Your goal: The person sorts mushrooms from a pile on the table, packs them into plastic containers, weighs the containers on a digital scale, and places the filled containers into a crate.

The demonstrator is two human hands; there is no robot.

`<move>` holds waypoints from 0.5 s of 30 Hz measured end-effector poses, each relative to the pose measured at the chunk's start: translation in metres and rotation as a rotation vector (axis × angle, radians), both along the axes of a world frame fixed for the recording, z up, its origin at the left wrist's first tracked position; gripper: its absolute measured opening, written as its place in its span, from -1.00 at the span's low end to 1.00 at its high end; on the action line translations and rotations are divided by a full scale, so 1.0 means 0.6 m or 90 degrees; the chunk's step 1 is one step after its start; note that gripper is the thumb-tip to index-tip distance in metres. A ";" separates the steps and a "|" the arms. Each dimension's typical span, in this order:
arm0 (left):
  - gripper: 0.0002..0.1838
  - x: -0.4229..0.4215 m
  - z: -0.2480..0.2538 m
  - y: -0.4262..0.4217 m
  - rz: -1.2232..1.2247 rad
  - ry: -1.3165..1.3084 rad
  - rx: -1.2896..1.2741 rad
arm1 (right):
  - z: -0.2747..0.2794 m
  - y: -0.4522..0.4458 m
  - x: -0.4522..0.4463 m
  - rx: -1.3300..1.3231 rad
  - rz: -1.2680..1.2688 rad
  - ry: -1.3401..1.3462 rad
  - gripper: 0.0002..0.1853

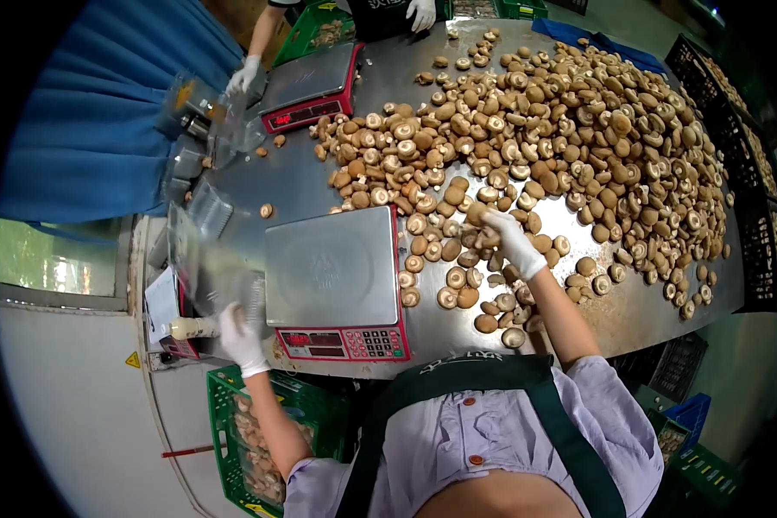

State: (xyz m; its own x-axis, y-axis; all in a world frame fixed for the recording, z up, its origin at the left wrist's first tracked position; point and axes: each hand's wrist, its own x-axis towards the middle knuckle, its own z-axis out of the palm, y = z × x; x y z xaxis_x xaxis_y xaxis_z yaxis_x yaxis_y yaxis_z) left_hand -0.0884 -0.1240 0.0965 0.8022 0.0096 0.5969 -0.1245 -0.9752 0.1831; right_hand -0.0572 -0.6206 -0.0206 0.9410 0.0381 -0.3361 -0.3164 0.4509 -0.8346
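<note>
My left hand point(240, 338), in a white glove, is at the left edge of the metal table with its fingers closed on a clear plastic tray point(249, 298), which is smeared by motion. Just right of it stands a red digital scale point(328, 268) with a bare metal plate and a lit display. In its white glove, my right hand point(511, 242) is closed round a brown mushroom point(476, 214) above the near part of the mushroom pile point(570, 129). Loose mushrooms lie beneath and around that hand, caps and stems facing different ways.
A second red scale point(306, 86) stands farther back, near another person's gloved hand point(244, 75). Clear trays point(209, 210) are stacked along the left edge. Below the table, a green crate point(224, 432) holds packed mushrooms. Black crates point(738, 147) line the right side.
</note>
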 end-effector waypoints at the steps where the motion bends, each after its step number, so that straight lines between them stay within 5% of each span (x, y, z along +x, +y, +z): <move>1: -0.76 -0.002 -0.011 -0.027 -0.053 0.054 0.018 | -0.009 -0.011 -0.017 0.043 -0.030 0.036 -0.72; 6: -0.72 -0.015 -0.041 -0.132 -0.185 0.448 0.144 | -0.006 -0.057 -0.096 0.191 -0.026 0.037 -0.67; 10: -0.62 -0.022 0.026 -0.220 -0.111 0.505 0.175 | -0.063 -0.095 -0.159 0.275 -0.145 -0.013 -0.63; 12: -0.56 -0.009 0.020 -0.265 -0.232 0.227 0.051 | -0.011 -0.083 -0.176 0.255 -0.169 -0.047 -0.63; 15: -0.75 0.016 0.011 -0.376 -0.395 0.285 -0.239 | 0.011 -0.083 -0.200 0.248 -0.168 0.037 -0.68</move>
